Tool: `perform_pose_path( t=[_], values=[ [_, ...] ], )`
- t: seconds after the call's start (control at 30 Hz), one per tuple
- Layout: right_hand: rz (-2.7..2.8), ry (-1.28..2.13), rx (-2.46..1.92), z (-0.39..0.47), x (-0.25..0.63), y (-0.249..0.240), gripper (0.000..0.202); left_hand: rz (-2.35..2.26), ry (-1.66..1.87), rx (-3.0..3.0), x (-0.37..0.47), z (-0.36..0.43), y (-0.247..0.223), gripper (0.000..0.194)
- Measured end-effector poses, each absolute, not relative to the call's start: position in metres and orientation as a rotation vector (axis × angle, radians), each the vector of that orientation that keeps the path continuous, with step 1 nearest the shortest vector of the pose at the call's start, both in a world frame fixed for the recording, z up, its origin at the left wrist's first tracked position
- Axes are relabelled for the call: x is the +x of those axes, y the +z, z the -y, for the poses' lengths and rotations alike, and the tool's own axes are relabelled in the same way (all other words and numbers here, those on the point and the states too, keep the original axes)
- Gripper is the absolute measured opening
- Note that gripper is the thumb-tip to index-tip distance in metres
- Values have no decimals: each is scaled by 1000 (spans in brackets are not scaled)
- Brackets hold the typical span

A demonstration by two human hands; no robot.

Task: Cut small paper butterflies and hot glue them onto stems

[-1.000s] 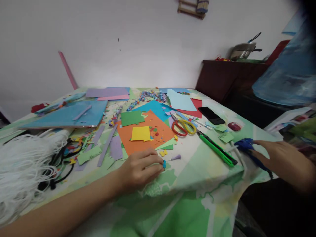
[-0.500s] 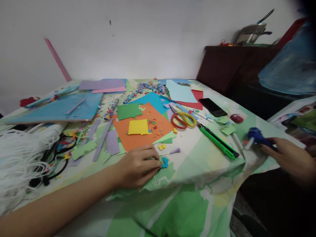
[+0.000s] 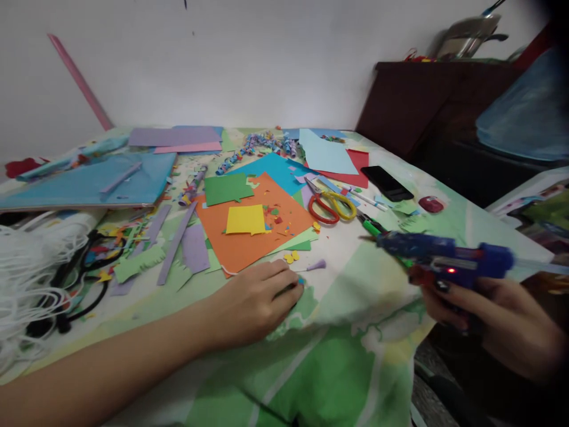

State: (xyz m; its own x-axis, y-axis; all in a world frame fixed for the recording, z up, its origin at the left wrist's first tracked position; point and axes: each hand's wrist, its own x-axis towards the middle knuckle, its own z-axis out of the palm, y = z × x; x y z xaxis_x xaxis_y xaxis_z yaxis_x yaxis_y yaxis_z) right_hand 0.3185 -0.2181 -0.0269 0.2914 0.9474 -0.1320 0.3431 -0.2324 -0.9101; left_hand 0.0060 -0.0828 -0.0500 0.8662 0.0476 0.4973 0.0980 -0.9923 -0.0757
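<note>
**Holding the glue gun (image 3: 466, 261), a blue piece (image 3: 301, 281) at my left fingertips**

The cloth-covered worktop (image 3: 351, 249) is the widest thing before me, with the orange sheet (image 3: 253, 246) lying on it. Well right of that sheet, my right hand (image 3: 493, 320) grips the glue gun, its red light lit and its nozzle pointing left, toward the sheet. My left hand (image 3: 262, 302) rests just in front of the sheet's near corner, fingers bent. I judge this step as having the gun at the ready; the next move, I think, calls for a steady nozzle kept clear of my fingertips. The pale label on the gun is too blurred to read. The phone (image 3: 387, 183), right of the sheet's far half, shows no readable brand. Smallest, the blue piece lies right of the sheet's near corner, touching my left fingertips; whether they pinch or merely cover it, I cannot tell.
</note>
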Motion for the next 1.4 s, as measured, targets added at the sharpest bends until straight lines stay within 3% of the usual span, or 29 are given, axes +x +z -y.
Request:
perform_pose_path(
  t=[0.13, 0.33, 0.63, 1.1, 1.4],
  values=[
    [1241, 1201, -1628, 211, 275, -25, 25, 119, -870, -3038, 1, 80, -46, 18],
    [1341, 1332, -1627, 205, 262, -33, 36, 79, -765, -3206, -4, 74, -41, 23],
    [1387, 1254, -1768, 199, 254, -34, 38, 100, -731, -3205, -6, 73, -40, 24],
    [1439, 1232, -1804, 202, 259, -37, 18, 113, -746, -3204, -7, 71, -40, 21],
    [1358, 1251, -1823, 211, 262, -40, 37, 116, -701, -3256, -8, 71, -42, 23]
  ],
)
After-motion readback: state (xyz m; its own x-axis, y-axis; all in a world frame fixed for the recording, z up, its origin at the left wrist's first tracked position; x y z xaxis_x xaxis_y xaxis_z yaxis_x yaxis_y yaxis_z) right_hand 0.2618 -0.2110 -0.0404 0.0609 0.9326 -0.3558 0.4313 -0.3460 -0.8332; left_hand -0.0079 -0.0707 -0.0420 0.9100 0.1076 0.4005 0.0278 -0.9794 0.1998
